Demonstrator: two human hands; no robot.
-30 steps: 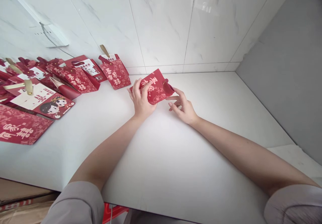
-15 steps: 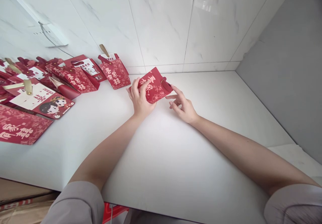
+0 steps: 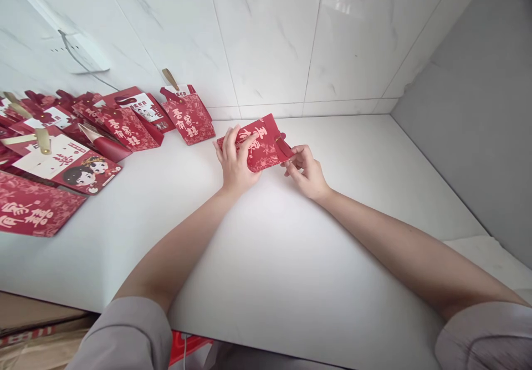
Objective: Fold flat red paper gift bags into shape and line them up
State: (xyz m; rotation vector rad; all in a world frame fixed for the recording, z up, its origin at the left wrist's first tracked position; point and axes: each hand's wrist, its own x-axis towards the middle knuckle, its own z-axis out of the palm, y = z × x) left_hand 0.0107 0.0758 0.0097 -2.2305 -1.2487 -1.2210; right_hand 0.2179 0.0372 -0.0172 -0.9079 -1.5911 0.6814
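Observation:
A red gift box (image 3: 266, 147) printed with pale characters and flowers lies tilted just above or on the white table, its top pointing right. My left hand (image 3: 238, 162) wraps around its lower end, fingers over the printed face and thumb at the near edge. At the top end is a dark red ribbon handle (image 3: 285, 147). My right hand (image 3: 306, 173) pinches at that end, thumb and forefinger closed on the ribbon handle near the box's corner; the fingertips are partly hidden.
Several red gift boxes (image 3: 189, 118) with ribbon handles stand along the left and back of the white table (image 3: 266, 259). A tiled wall (image 3: 270, 43) rises behind, with a socket strip (image 3: 85, 54) and cable at left. Cardboard (image 3: 37, 312) sits below the front left edge.
My right hand has closed its fingers at the ribbon end of the box, where they were apart before. The box has turned slightly and shifted a little to the right in my left hand.

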